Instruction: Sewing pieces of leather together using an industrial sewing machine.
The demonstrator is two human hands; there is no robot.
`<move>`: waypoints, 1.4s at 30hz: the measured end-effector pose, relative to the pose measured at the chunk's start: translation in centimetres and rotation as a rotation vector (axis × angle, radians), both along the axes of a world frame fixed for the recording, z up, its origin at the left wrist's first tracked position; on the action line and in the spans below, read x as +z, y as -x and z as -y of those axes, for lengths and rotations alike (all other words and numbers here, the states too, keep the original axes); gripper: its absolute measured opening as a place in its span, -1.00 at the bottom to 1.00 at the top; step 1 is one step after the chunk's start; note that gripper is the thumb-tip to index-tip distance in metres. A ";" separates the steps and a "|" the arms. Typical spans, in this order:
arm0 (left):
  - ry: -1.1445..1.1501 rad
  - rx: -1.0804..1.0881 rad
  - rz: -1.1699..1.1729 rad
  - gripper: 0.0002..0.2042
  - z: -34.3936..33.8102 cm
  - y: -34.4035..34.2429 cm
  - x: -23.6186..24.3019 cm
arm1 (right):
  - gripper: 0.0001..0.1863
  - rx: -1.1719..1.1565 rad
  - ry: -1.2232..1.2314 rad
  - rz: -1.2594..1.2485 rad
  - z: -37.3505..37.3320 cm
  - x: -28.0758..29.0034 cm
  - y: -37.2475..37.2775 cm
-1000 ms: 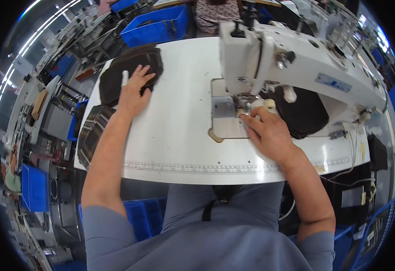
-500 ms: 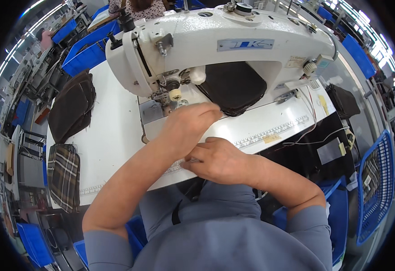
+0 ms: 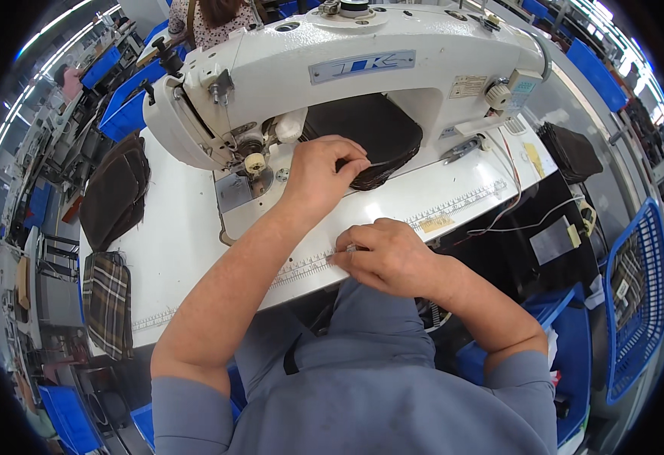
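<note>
Dark fabric stack (image 3: 377, 130): lying on the table (image 3: 172, 265), beneath the arm of the sewing machine (image 3: 317, 53), right of the needle area.
Direction of stack: rounded corner turned toward the near right; long axis seemingly running away from the body, uncertain with the far end hidden.
Left hand (image 3: 317, 173): thumb and fingertips drawn together at the stack's near edge; cannot tell whether pinching a layer.
Right hand (image 3: 385, 259): curled above the ruler strip (image 3: 301, 268), thumb near fingertips; cannot tell if holding anything.
Just changed: hands nearly overlapping half a second ago, now apart, left one reaching the stack; handling apparently centred there.
Table's left: dark pile (image 3: 116, 193), plaid fabric (image 3: 109, 299).
Far right: blue basket (image 3: 659, 303) with plaid fabric inside.
</note>
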State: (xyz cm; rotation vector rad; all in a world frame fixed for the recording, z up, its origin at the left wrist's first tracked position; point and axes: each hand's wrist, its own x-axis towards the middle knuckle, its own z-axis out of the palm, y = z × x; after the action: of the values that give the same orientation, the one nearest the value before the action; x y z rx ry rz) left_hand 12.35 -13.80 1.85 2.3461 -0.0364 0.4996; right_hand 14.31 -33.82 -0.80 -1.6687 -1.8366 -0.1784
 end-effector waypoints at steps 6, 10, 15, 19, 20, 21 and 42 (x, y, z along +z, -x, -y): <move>0.294 0.047 0.205 -0.96 -0.1 2.8 -0.1 | -0.87 0.036 -0.038 -0.376 0.5 0.5 -0.8; 0.562 0.029 0.178 -0.95 0.8 7.9 1.2 | -0.69 -0.140 0.093 -1.047 1.5 0.7 -2.2; 0.251 -0.126 0.094 -0.97 -1.0 16.5 0.8 | -0.47 -0.176 0.059 -1.786 0.0 1.7 -3.3; 0.217 -0.188 -0.060 -0.91 -1.0 21.8 -0.5 | -0.67 -0.347 0.261 -1.103 -3.0 3.0 -1.2; 0.231 -0.214 -0.103 -0.87 -0.9 23.0 -0.6 | -0.63 -0.343 0.292 -0.964 -3.5 2.5 -1.3; 0.227 -0.139 -0.104 -0.87 -1.0 23.9 -0.5 | -0.58 -0.331 0.313 -0.823 -3.9 1.9 -1.9; -0.743 1.002 -0.269 -0.86 -17.1 40.9 1.5 | -0.75 -0.235 0.017 -1.070 -8.7 -0.2 0.3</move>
State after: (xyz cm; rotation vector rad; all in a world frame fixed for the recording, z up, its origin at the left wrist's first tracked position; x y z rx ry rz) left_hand -28.58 3.28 3.31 3.0147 1.3323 0.6997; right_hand 14.05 -25.09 -0.95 -1.5135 -0.8365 0.5403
